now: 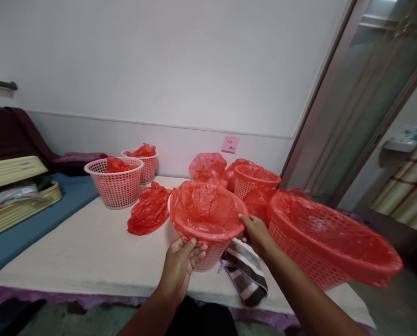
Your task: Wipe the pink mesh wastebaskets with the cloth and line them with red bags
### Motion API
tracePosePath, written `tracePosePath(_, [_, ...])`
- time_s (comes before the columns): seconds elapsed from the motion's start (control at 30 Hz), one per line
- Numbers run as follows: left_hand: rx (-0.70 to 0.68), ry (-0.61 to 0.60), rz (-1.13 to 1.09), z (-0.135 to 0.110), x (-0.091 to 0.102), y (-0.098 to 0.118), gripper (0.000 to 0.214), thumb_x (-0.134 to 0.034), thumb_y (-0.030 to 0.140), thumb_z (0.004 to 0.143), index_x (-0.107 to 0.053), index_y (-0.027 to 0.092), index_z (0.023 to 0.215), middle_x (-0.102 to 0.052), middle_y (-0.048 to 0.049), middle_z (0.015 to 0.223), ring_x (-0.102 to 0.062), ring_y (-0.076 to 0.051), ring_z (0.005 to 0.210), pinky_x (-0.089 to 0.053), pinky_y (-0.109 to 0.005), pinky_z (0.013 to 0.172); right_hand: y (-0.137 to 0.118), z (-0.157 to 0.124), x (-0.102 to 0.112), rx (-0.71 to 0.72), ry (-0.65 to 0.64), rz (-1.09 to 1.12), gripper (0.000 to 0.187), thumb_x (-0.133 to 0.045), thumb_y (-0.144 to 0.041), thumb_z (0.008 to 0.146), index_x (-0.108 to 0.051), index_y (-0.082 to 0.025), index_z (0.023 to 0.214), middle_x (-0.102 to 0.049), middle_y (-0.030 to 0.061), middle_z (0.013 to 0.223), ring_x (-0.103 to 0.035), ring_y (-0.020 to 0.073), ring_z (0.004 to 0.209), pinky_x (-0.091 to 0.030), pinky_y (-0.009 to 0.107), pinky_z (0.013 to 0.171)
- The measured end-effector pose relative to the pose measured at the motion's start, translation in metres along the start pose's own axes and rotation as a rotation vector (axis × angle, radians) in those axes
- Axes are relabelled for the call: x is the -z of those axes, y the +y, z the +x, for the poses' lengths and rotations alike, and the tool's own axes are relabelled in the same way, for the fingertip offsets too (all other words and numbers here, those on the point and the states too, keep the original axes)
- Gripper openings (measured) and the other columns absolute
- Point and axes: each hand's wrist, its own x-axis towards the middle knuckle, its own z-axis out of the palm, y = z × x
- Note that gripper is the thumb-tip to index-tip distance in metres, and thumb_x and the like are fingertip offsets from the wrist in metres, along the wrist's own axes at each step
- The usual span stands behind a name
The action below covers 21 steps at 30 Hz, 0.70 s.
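Head view: the person's two hands are working at the middle basket [213, 254], center of the frame, on the white-covered desk [89, 252]; a red liner bag [208, 210] is lying inside it and folding over the rim; the step in hand is looking like seating that bag around the rim. The left hand [178, 261], lower center, is turning its palm up under the near-left rim, thumb at the bag edge, other fingers loosely curling below; whether these are really gripping, I cannot tell. The right hand [257, 231] is pinching the lined rim on the right side, thumb on top, fingers curling outside.

A bit of pale rim is showing at the basket's left edge; so the next move is probably calling for easing the plastic over that side while the right fingers are pinning theirs; thin film, so pulling hard could be risking a tear or a slip off the rim.

Around it: a crumpled red bag [149, 208] is lying just left of center; the near-left basket [115, 186] and the far-left basket [147, 172] are standing beyond, each with red plastic bunching inside; at right, the big lined basket [320, 233] and the back-right basket [257, 179] are wearing red plastic over their rims; a striped cloth [246, 270] is lying below the right hand; a pink note [230, 144] is sticking to the wall, upper center-right, its writing being too small to read.
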Motion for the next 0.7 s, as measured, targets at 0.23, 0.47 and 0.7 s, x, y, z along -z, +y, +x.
tracePosePath(0.23, [0.045,0.017,-0.003,0.008,0.015,0.007,0.013,-0.059,0.005,0.077,-0.054,0.016,0.078,-0.065,-0.0029,0.069,-0.068,-0.014,0.064,-0.052,-0.021,0.053,-0.006,-0.007,0.0,0.025,0.036,-0.094,0.016,-0.061,-0.029,0.077,-0.047,-0.022,0.073,-0.046,-0.0072,0.041,-0.039,0.008,0.03,-0.03,0.018,0.028])
tracePosePath(0.47, [-0.037,0.059,0.069,0.01,0.033,0.036,0.009,-0.057,0.007,0.072,-0.054,0.015,0.074,-0.062,-0.0032,0.071,-0.062,-0.011,0.059,-0.051,-0.024,0.056,-0.005,-0.015,0.006,0.042,0.074,-0.208,0.011,-0.057,-0.028,0.076,-0.048,-0.022,0.073,-0.047,-0.0068,0.038,-0.039,0.0095,0.027,-0.028,0.019,0.026])
tracePosePath(0.7, [-0.464,0.191,0.342,0.01,0.043,0.068,0.025,-0.071,0.038,0.072,-0.06,0.019,0.083,-0.059,0.0022,0.08,-0.058,-0.011,0.074,-0.046,-0.019,0.057,-0.001,-0.031,0.012,0.08,0.077,-0.286,0.019,-0.056,-0.037,0.075,-0.045,-0.023,0.069,-0.044,-0.0081,0.036,-0.038,0.0091,0.026,-0.026,0.019,0.028])
